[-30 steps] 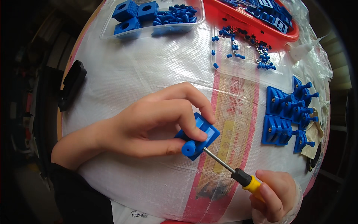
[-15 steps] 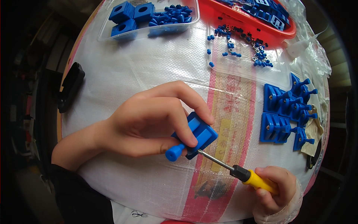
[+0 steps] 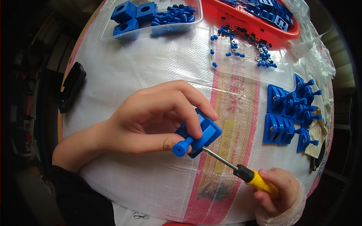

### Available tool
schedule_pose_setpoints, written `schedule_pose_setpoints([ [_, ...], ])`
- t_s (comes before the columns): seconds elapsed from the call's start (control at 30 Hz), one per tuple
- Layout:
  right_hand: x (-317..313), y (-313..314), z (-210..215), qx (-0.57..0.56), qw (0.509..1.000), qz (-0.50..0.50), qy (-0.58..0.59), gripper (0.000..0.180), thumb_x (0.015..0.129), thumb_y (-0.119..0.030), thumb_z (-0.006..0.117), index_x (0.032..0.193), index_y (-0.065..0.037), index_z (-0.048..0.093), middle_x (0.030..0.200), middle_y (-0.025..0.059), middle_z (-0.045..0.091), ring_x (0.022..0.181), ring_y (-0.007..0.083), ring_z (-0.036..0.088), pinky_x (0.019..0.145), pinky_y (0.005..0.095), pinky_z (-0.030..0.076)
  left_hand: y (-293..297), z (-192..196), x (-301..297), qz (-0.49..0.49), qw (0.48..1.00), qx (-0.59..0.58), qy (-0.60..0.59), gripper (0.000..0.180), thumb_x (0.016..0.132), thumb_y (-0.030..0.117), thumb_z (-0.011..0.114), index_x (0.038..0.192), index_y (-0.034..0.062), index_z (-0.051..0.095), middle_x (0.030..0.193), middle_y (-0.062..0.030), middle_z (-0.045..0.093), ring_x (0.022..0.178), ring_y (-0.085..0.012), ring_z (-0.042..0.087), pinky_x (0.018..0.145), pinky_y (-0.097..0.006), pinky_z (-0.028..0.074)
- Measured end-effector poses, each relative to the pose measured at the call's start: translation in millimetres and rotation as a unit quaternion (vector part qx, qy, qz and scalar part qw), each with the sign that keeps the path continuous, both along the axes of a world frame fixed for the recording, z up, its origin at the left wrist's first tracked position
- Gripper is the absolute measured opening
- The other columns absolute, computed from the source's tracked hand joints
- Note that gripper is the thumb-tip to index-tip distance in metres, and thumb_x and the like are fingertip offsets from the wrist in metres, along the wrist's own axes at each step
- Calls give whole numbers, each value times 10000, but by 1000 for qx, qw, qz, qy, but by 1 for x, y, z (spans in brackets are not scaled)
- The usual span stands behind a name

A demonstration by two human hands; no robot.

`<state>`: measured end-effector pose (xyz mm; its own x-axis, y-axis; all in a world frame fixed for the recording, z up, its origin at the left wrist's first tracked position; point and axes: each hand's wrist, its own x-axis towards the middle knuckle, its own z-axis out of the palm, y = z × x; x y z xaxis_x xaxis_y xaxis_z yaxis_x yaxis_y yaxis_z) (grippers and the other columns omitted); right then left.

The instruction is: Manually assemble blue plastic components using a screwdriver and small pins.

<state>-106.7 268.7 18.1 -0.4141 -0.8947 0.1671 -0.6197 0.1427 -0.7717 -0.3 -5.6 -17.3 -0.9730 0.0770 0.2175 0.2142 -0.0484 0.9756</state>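
Observation:
Near the middle, my left hand [image 3: 162, 116] pinches a blue plastic part [image 3: 208, 132] with a square base, a raised block and a round-ended knob sticking out toward me. The thumb presses near the knob and the fingers curl over the block. My right hand [image 3: 281, 190] grips the yellow handle of a screwdriver [image 3: 244, 173]. Its metal shaft points up and left, and the tip meets the side of the blue part below the block. Any screw at the tip is too small to make out.
Several similar blue assemblies [image 3: 286, 113] stand at the right. At the back are a clear tray [image 3: 151, 31] of blue blocks and pegs, a red basin [image 3: 249, 20] of blue parts, and a clear lid [image 3: 245, 71] with small pieces. A black object [image 3: 72, 87] lies at the left edge.
The blue part has tilted slightly in my left hand, its knob shifting up and right. The screwdriver's handle has moved slightly left, with its tip still at the part.

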Motion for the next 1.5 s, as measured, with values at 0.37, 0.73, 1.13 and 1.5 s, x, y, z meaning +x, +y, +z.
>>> schedule_pose_setpoints([
  [0.37,-11,1,3,21,995,88,47,382,703,-128,699,1038,-28,544,661,93,585,542,199,547,485,296,398,3,9,0,-11,995,49,-89,154,790,140,658,886,29,608,989,-161,594,941,-214,580,763,-296,488],
  [0.73,-12,-2,1,0,994,98,56,473,646,-37,737,1088,-2,571,742,86,598,567,193,567,475,276,418,7,8,1,12,998,3,-59,196,840,202,589,888,11,596,950,-151,607,899,-210,585,781,-295,468],
  [1.13,-8,0,7,4,992,76,98,494,623,-1,719,1084,-10,542,735,93,576,563,196,546,483,281,411,1,4,-2,-23,997,-77,18,337,751,183,515,972,-54,608,990,-174,575,927,-230,573,798,-302,465],
  [1.5,-7,1,9,31,996,43,78,476,630,-1,687,1069,-54,512,728,122,567,600,231,543,546,312,420,9,4,-1,18,1000,-8,3,282,698,90,569,958,-16,589,1022,-165,543,951,-224,552,803,-293,471],
])
